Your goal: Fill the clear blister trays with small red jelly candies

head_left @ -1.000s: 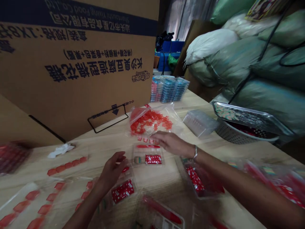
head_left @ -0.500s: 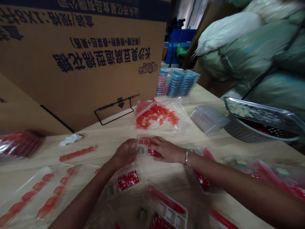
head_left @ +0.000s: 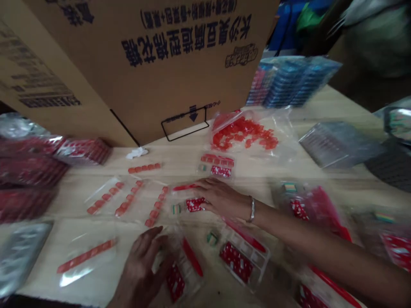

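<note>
My right hand (head_left: 221, 196) has its thumb and fingers about the right end of a clear plastic tray (head_left: 173, 197). In it are a red dotted packet (head_left: 194, 204), a small striped piece (head_left: 176, 209) and a red stick (head_left: 184, 187). My left hand (head_left: 143, 261), somewhat blurred, has its fingers apart beside another tray, which holds a red dotted packet (head_left: 175, 282) and a red stick (head_left: 192, 256). Beyond the right hand lies a tray with a row of red gummy-like pieces (head_left: 217, 160) and a dotted packet (head_left: 221, 171).
A big cardboard box (head_left: 180, 85) stands behind. An opened bag of loose red pieces (head_left: 244, 132) lies near stacked blue packs (head_left: 285, 81). Strips of red pieces (head_left: 128, 199) in clear plastic lie at left; stacked red packs (head_left: 28, 171) are farther left. More filled trays (head_left: 245, 256) are in front.
Both hands have let go of the tray with the red row, which now lies farther back. My right hand is at a nearer tray; my left hand has drawn back toward me. The view has shifted left.
</note>
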Motion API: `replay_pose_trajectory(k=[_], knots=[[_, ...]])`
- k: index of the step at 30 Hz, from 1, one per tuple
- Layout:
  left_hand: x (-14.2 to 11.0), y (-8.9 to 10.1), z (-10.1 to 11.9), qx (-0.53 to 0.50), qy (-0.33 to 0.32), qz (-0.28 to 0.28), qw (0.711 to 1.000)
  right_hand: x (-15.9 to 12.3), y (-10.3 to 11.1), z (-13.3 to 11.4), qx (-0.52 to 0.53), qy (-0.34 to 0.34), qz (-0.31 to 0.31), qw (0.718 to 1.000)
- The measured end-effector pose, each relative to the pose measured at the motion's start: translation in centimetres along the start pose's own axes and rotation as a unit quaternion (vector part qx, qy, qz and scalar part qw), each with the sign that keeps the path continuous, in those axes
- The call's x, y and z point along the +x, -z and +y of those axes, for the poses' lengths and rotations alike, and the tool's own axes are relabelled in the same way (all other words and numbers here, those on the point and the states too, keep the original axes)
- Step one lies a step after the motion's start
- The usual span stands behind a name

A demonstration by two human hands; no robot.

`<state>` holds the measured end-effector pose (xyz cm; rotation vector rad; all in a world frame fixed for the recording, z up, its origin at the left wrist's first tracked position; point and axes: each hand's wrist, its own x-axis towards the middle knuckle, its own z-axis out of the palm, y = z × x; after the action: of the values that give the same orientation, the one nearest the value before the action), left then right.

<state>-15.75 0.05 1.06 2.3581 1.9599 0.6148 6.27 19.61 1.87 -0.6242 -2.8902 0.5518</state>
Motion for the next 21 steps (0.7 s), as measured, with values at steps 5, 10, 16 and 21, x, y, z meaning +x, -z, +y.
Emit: replay_pose_trajectory(k=[5, 10, 16, 21], knots=[[-5.6, -1.9, 3.2, 0.063, 0.08, -0.038, 0.994, 1.7, -2.0, -1.2, -0.001, -0.034, -0.032, 0.999], [-5.4, -0.8, 4.2, 0.053, 0.124, -0.038, 0.99, 2.3, -2.2, -0.6, -0.024, -0.03, -0.019, 0.999], [3.3, -0.9, 1.1, -0.064, 0.023, -0.038, 0.997, 1.1, -2.2, -1.0, -0.015, -0.014, -0.022, 1.0], [9.7, -3.4, -0.4, -0.089, -0.028, -0.088, 0.992, 1.3, -2.4, -1.4, -0.014, -0.032, -0.03, 0.999]])
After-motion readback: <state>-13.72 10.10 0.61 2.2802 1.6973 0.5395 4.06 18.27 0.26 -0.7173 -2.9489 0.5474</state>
